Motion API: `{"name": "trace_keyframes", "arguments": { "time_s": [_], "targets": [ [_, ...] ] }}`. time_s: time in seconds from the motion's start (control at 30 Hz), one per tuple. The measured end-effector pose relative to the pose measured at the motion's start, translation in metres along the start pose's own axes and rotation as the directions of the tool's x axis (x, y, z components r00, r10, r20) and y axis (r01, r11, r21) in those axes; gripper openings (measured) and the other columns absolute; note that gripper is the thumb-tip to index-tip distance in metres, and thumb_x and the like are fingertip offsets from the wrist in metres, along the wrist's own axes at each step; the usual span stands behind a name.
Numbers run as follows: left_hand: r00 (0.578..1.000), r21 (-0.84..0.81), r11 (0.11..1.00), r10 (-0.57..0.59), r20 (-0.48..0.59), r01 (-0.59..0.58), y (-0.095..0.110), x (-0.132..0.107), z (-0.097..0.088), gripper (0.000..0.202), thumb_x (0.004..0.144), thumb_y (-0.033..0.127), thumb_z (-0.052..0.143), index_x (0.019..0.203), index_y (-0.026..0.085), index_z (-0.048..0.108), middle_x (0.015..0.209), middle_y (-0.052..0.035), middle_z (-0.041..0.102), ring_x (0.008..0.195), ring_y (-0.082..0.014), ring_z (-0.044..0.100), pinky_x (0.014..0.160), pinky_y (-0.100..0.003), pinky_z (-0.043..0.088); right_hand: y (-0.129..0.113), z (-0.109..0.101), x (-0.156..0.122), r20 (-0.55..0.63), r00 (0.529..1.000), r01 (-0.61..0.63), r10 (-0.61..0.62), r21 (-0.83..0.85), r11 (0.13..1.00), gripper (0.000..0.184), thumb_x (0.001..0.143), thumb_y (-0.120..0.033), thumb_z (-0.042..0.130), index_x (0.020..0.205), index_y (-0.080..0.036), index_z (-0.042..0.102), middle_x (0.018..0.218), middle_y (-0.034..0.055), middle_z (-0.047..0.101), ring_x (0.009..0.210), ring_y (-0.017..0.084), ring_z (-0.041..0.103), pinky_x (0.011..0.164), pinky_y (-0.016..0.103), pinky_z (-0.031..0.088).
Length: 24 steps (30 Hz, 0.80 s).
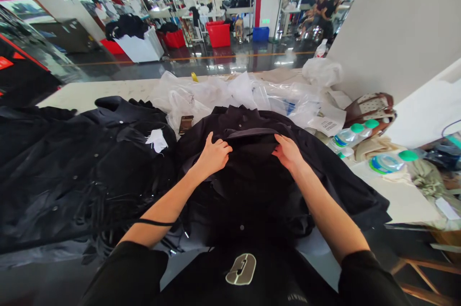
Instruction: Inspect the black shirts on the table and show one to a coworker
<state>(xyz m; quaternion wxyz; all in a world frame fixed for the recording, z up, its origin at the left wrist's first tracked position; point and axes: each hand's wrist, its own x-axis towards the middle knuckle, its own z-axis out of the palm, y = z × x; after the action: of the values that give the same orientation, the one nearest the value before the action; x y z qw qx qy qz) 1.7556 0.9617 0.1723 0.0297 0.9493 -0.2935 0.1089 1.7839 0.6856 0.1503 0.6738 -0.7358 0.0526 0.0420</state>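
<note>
A black jacket (pixel 252 176) with snap buttons lies spread on the table in front of me, its collar toward the far side. My left hand (pixel 215 153) pinches the left end of a raised fold of its cloth below the collar. At the right end of that fold, my right hand (pixel 287 151) grips the cloth between thumb and fingers. The fold stands slightly lifted between both hands. To the left, more black jackets (pixel 72 162) lie heaped, with a white scrap of cloth (pixel 157 140) on top and black cords hanging near my left forearm.
Clear plastic bags (pixel 216 92) lie along the table's far side, near a phone (pixel 186 124). Water bottles (pixel 347 135) and a brown-and-cream bag (pixel 372 109) stand at the right by a pillar (pixel 389 22). Beyond are red bins (pixel 218 34) and seated people. A wooden stool (pixel 419 272) is lower right.
</note>
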Motion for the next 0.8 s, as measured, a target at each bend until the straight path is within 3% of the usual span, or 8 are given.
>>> {"name": "trace_keyframes", "arguments": {
  "time_s": [0.03, 0.1, 0.17, 0.3, 0.47, 0.57, 0.63, 0.8],
  "targets": [
    [1.0, 0.003, 1.0, -0.017, 0.024, 0.016, 0.005, 0.002, -0.003, 0.019, 0.09, 0.021, 0.057, 0.096, 0.021, 0.075, 0.095, -0.0094, 0.074, 0.1, -0.0298, 0.066, 0.119, -0.068, 0.019, -0.002, 0.004, -0.005, 0.029, 0.999, -0.047, 0.041, 0.232, 0.971, 0.023, 0.092, -0.042, 0.053, 0.1, -0.023, 0.065, 0.095, 0.0041, 0.074, 0.085, 0.023, 0.071, 0.074, 0.037, 0.058],
    [0.997, 0.007, 0.999, -0.05, 0.058, 0.05, 0.017, 0.005, -0.012, 0.026, 0.095, 0.034, 0.054, 0.092, 0.019, 0.075, 0.089, -0.0098, 0.074, 0.095, -0.0303, 0.068, 0.118, -0.068, 0.02, -0.006, 0.012, -0.017, 0.1, 0.99, -0.141, 0.101, 0.585, 0.798, 0.021, 0.083, -0.039, 0.067, 0.099, -0.024, 0.066, 0.096, 0.0026, 0.075, 0.092, 0.024, 0.071, 0.08, 0.039, 0.059],
    [0.995, -0.007, 0.996, -0.091, 0.04, 0.091, 0.032, 0.01, -0.022, 0.037, 0.101, 0.04, 0.045, 0.094, 0.018, 0.074, 0.086, -0.0096, 0.074, 0.09, -0.0288, 0.07, 0.116, -0.065, 0.025, -0.009, 0.02, -0.029, 0.133, 0.983, -0.186, 0.129, 0.699, 0.691, 0.023, 0.078, -0.037, 0.073, 0.097, -0.025, 0.068, 0.095, 0.0027, 0.076, 0.099, 0.025, 0.071, 0.085, 0.039, 0.059],
    [0.986, -0.064, 0.992, -0.111, -0.122, 0.104, 0.055, 0.022, -0.035, 0.034, 0.1, 0.026, 0.044, 0.126, 0.02, 0.065, 0.116, -0.0102, 0.072, 0.109, -0.028, 0.067, 0.119, -0.059, 0.025, -0.012, 0.026, -0.046, 0.082, 0.989, -0.146, 0.124, 0.708, 0.691, 0.021, 0.075, -0.036, 0.077, 0.091, -0.021, 0.074, 0.097, 0.0042, 0.077, 0.104, 0.027, 0.07, 0.092, 0.039, 0.058],
    [0.98, -0.154, 0.984, 0.061, -0.191, -0.091, 0.063, 0.034, -0.029, 0.045, 0.095, 0.021, 0.053, 0.14, 0.024, 0.054, 0.143, -0.0087, 0.059, 0.133, -0.0282, 0.053, 0.126, -0.061, 0.01, -0.009, 0.022, -0.053, 0.094, 0.991, -0.136, 0.099, 0.658, 0.741, 0.027, 0.07, -0.042, 0.08, 0.084, -0.02, 0.075, 0.093, 0.0044, 0.077, 0.102, 0.028, 0.069, 0.091, 0.038, 0.056],
    [0.96, -0.201, 0.955, 0.174, -0.218, -0.219, 0.062, 0.036, -0.025, 0.042, 0.095, 0.019, 0.052, 0.137, 0.024, 0.055, 0.138, -0.0073, 0.062, 0.131, -0.0254, 0.054, 0.127, -0.058, 0.01, -0.007, 0.018, -0.055, 0.103, 0.99, -0.136, 0.092, 0.62, 0.773, 0.03, 0.066, -0.045, 0.083, 0.078, -0.019, 0.074, 0.085, 0.0041, 0.076, 0.097, 0.027, 0.069, 0.086, 0.037, 0.056],
    [0.954, -0.227, 0.94, 0.204, -0.221, -0.254, 0.06, 0.036, -0.024, 0.037, 0.094, 0.021, 0.055, 0.131, 0.024, 0.059, 0.126, -0.0065, 0.065, 0.122, -0.0243, 0.056, 0.126, -0.055, 0.017, -0.007, 0.017, -0.056, 0.109, 0.991, -0.13, 0.081, 0.602, 0.788, 0.03, 0.064, -0.045, 0.084, 0.074, -0.02, 0.073, 0.081, 0.0035, 0.075, 0.094, 0.027, 0.07, 0.082, 0.036, 0.056],
    [0.979, -0.305, 0.933, 0.162, -0.126, -0.193, 0.05, 0.04, -0.029, 0.026, 0.087, 0.026, 0.067, 0.112, 0.022, 0.063, 0.112, -0.0065, 0.064, 0.111, -0.0267, 0.053, 0.105, -0.047, 0.041, -0.009, 0.018, -0.06, 0.136, 0.989, -0.119, 0.051, 0.564, 0.817, 0.031, 0.063, -0.047, 0.085, 0.073, -0.02, 0.072, 0.079, 0.0036, 0.075, 0.088, 0.026, 0.07, 0.076, 0.035, 0.055]
  ]
}}
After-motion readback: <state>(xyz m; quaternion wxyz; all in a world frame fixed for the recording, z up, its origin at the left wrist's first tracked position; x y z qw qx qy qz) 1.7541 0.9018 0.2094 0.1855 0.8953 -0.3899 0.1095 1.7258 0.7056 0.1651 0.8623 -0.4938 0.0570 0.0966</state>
